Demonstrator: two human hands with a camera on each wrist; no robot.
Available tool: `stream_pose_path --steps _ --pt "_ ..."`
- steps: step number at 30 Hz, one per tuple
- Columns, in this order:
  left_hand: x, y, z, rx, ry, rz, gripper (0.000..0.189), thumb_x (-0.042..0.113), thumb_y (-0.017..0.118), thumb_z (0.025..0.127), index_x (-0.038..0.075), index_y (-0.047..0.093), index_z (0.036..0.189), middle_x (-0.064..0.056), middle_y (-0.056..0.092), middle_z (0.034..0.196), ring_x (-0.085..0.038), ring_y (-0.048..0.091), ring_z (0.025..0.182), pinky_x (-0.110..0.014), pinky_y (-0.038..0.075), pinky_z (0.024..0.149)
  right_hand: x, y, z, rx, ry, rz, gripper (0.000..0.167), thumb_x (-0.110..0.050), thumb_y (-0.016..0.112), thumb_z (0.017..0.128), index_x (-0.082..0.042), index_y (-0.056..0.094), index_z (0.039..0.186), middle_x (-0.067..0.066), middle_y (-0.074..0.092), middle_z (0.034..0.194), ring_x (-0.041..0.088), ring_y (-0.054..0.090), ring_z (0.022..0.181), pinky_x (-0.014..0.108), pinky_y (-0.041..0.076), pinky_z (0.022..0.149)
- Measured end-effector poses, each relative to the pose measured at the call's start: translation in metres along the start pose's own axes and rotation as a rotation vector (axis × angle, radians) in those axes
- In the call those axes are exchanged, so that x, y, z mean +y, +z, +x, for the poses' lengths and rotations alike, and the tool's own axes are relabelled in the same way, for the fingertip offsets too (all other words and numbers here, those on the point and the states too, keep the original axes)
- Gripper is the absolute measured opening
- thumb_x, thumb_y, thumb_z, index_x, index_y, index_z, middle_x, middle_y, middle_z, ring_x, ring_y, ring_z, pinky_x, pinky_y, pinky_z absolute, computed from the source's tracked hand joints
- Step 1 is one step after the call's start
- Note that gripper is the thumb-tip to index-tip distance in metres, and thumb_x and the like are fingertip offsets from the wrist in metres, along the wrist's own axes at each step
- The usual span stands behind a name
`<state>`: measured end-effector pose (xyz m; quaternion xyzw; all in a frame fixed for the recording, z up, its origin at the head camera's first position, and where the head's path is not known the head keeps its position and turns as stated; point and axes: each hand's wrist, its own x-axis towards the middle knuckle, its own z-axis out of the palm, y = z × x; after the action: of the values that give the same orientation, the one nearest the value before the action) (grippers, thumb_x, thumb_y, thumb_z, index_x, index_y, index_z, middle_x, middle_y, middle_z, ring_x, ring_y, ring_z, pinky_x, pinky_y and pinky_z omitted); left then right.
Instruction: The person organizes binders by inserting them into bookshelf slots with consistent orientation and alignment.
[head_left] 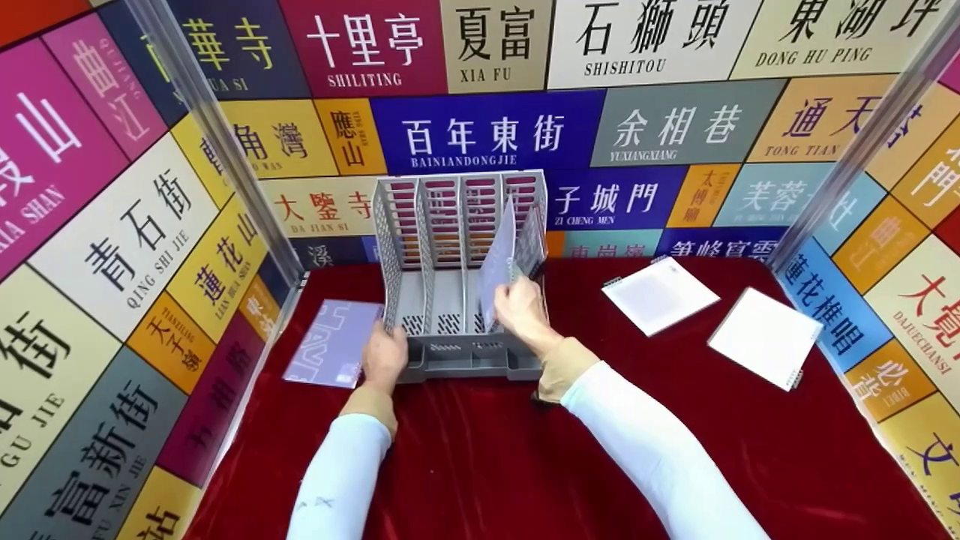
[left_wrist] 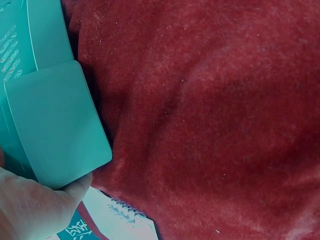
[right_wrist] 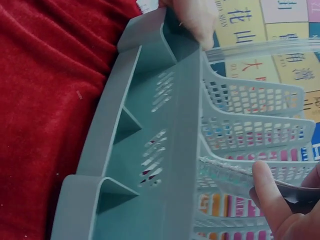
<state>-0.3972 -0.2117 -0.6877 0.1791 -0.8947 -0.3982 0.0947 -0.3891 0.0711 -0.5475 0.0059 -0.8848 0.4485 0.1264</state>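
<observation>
A grey desktop file organizer with several upright slots and a low front tray stands on the table. My left hand grips its front left corner, with the thumb along the edge in the left wrist view. My right hand pinches a lavender spiral notebook and holds it upright over the right-hand slots. In the right wrist view the notebook's coil edge lies beside a mesh divider, the index finger extended along it. The left slots show bare floors.
Left of the organizer a lavender notebook lies flat, close to the left hand. Two pale spiral notebooks lie to the right. Red velvet cloth covers the table. Panels printed with colourful signs stand behind and on both sides.
</observation>
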Motion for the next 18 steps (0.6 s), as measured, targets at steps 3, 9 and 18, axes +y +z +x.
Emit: stream_pose_path --steps 3,9,18 --pt "-0.004 0.004 0.003 0.001 -0.002 -0.004 0.066 0.043 0.048 0.103 0.004 0.057 0.155 -0.031 0.073 0.143 -0.055 0.071 0.129 -0.061 0.056 0.110 0.016 0.012 0.009 0.032 -0.035 0.009 0.030 -0.019 0.054 0.098 0.001 0.074 0.107 0.024 0.081 0.096 0.039 0.078 0.090 0.053 0.064 0.087" --pt "0.001 0.000 0.001 -0.011 -0.028 0.017 0.064 0.037 0.049 0.102 0.001 0.056 0.155 -0.033 0.072 0.143 -0.058 0.069 0.128 -0.064 0.056 0.109 0.075 0.067 0.050 0.062 -0.047 -0.030 0.049 -0.023 0.055 0.096 -0.004 0.073 0.137 0.025 0.083 0.112 0.041 0.080 0.101 0.058 0.064 0.092" --pt "0.044 -0.032 -0.037 -0.040 -0.047 -0.003 0.065 0.029 0.046 0.106 -0.003 0.048 0.163 -0.034 0.062 0.157 -0.056 0.063 0.143 -0.060 0.050 0.122 0.098 0.101 0.072 -0.013 0.036 -0.036 0.039 -0.028 0.054 0.101 -0.008 0.073 0.128 0.019 0.084 0.110 0.039 0.081 0.105 0.055 0.065 0.097"
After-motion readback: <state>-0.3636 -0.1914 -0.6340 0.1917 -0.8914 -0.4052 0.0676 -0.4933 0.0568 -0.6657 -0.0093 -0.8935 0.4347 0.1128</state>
